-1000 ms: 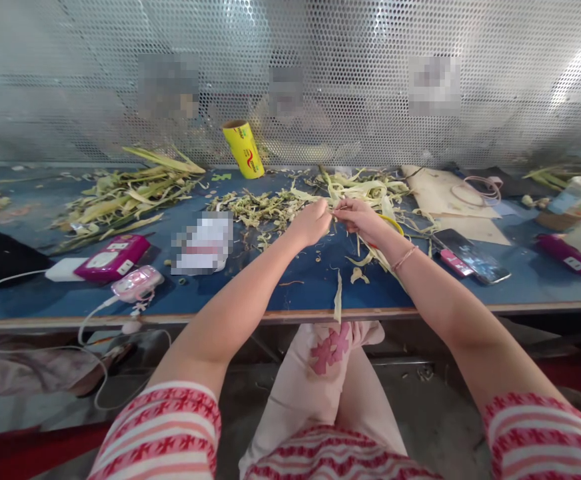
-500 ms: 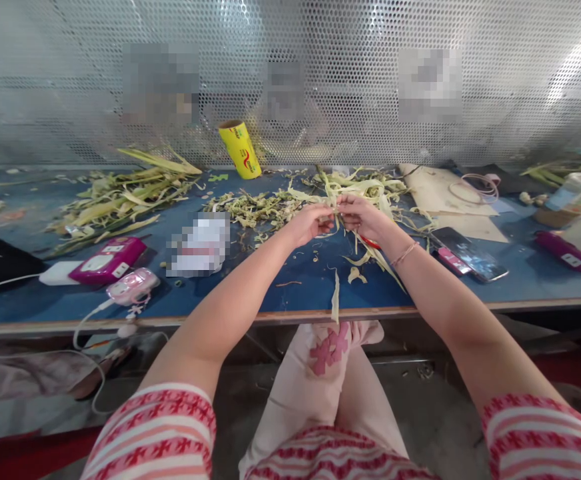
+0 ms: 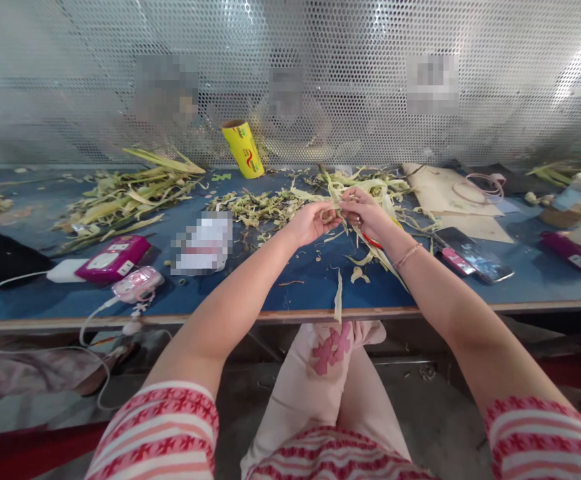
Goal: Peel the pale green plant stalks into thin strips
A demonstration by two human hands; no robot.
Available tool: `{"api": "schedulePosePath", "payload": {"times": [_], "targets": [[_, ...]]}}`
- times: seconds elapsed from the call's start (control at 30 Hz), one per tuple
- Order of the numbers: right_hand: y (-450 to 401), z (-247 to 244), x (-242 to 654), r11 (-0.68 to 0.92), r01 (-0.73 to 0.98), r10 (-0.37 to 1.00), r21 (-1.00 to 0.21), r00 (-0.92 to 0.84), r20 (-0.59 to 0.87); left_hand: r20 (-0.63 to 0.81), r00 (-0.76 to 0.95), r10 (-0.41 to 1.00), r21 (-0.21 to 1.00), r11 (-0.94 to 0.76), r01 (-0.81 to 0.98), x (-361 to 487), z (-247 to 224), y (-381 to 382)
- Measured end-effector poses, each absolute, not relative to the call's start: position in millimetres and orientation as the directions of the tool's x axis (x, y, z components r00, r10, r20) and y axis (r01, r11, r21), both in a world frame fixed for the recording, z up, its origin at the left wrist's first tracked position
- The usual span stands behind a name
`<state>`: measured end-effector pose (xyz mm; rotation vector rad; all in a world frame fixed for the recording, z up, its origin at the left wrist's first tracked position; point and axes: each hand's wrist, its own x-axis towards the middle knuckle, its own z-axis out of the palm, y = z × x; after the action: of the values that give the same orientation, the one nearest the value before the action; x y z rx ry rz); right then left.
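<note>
My left hand [image 3: 314, 223] and my right hand [image 3: 364, 213] meet over the middle of the blue table, fingertips almost touching. Both are closed on a thin piece of pale green husk between them. Something red and yellow shows under my right palm; what it is I cannot tell. Long pale husk strips [image 3: 380, 189] lie behind and beside my right hand. Small curled scraps [image 3: 255, 208] are heaped behind my left hand. One narrow strip [image 3: 338, 297] hangs over the table's front edge.
A yellow tube [image 3: 243, 149] leans by the perforated metal panel [image 3: 350, 80]. Left are a husk pile [image 3: 120, 193], blurred packet [image 3: 204, 245], purple power strip [image 3: 113, 259] and cable. Right are a phone [image 3: 475, 255], brown paper [image 3: 435, 191] and a plastic tub [image 3: 578, 200].
The fingers of both hands have shifted slightly around the husk piece, my left hand opening its palm a little more upward. The whole view has moved slightly.
</note>
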<state>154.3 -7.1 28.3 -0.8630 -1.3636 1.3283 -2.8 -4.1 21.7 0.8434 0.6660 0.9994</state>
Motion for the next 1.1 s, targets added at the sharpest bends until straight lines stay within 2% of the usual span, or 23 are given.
{"api": "schedulePosePath", "payload": {"times": [0.4,0.47,0.53,0.63,0.7,0.77,0.93,1.1], "targets": [[6.4,16.4,156.6,0.295,0.06,0.938,-0.954,-0.21,0.276,-0.064,0.236,0.97,0.89,0.163,-0.426,-5.2,27.2,-1.9],[9.2,14.6,158.4,0.37,0.135,0.916,-0.919,-0.217,0.337,-0.058,0.233,0.971,0.895,0.154,-0.419,-5.9,27.4,-1.7],[10.4,14.4,161.2,0.502,0.251,0.862,-0.828,-0.222,0.456,-0.049,0.236,0.97,0.898,0.146,-0.414,-6.6,27.1,-0.9],[9.1,16.1,166.0,0.684,0.464,0.716,-0.563,-0.28,0.639,-0.039,0.235,0.971,0.896,0.138,-0.422,-7.7,27.1,-0.3],[7.6,16.8,168.4,0.734,0.56,0.632,-0.384,-0.357,0.688,-0.043,0.236,0.971,0.889,0.145,-0.434,-8.4,27.9,-0.8],[6.6,16.6,169.5,0.75,0.604,0.586,-0.272,-0.414,0.696,-0.05,0.246,0.968,0.881,0.159,-0.446,-8.9,29.0,-1.8],[5.4,15.4,168.2,0.766,0.627,0.517,-0.143,-0.467,0.717,-0.058,0.269,0.961,0.868,0.181,-0.462,-10.0,29.1,-2.1],[-0.3,16.5,164.6,0.781,0.62,0.472,-0.067,-0.518,0.713,-0.041,0.274,0.961,0.857,0.175,-0.485,-11.1,25.8,-0.7]]}}
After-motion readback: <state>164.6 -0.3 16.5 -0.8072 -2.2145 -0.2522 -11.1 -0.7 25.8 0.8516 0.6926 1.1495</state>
